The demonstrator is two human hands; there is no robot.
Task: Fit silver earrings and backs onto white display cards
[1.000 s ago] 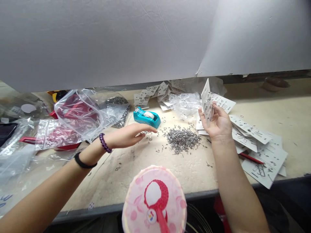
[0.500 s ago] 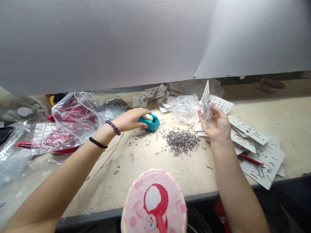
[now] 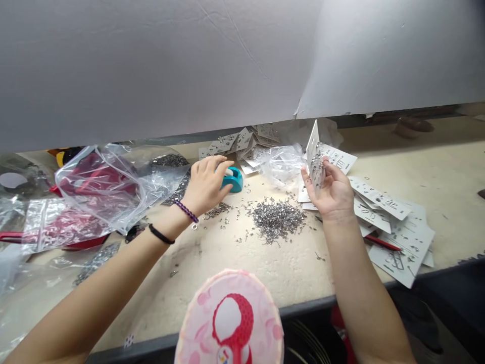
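Note:
My left hand [image 3: 207, 184], with bracelets at the wrist, is at the near-left end of a teal tape dispenser [image 3: 236, 181]. Its fingers are spread and its thumb stands apart, beside the dispenser; the hand covers part of the white tape roll, and whether the fingertips touch is unclear. In my right hand [image 3: 335, 194] a white card [image 3: 312, 144] with small metal pieces on it stands upright, nearly edge-on, between thumb and fingers. Between the hands lies a heap of tiny metal parts [image 3: 278, 220], with a smaller scatter near the dispenser.
Overlapping white cards [image 3: 407, 247] lie at the right with a red pen [image 3: 383, 243] among them. More cards [image 3: 242, 141] and a clear plastic bag [image 3: 282, 164] lie at the back. Bags with red contents [image 3: 102, 187] crowd the left. A pink round object [image 3: 231, 318] fills the front.
My left hand has turned upward and loosened around the tape dispenser, its fingers now more spread. The dispenser has shifted slightly away. My right hand still holds the card upright.

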